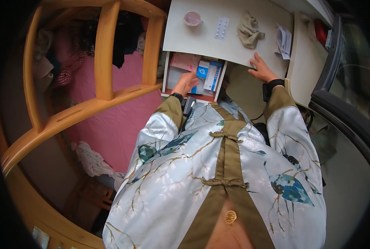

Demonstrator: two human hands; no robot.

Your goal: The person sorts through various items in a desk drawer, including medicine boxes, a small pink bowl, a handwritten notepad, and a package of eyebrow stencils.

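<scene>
Over the pulled-out drawer of a white desk is my left hand, its fingers stretched out and nothing seen in them. It is nearest to a blue-and-white box in the drawer. A taller white-and-blue box stands beside that one, and a pink packet lies behind my fingers. My right hand is at the desk's front edge with its fingers apart, holding nothing; whether the fingertips touch the edge, I cannot tell.
On the desk are a small pink cup, a blister pack of pills, a crumpled beige cloth and folded papers. A wooden bed rail with a pink sheet behind it is at left. A dark-framed window is at right.
</scene>
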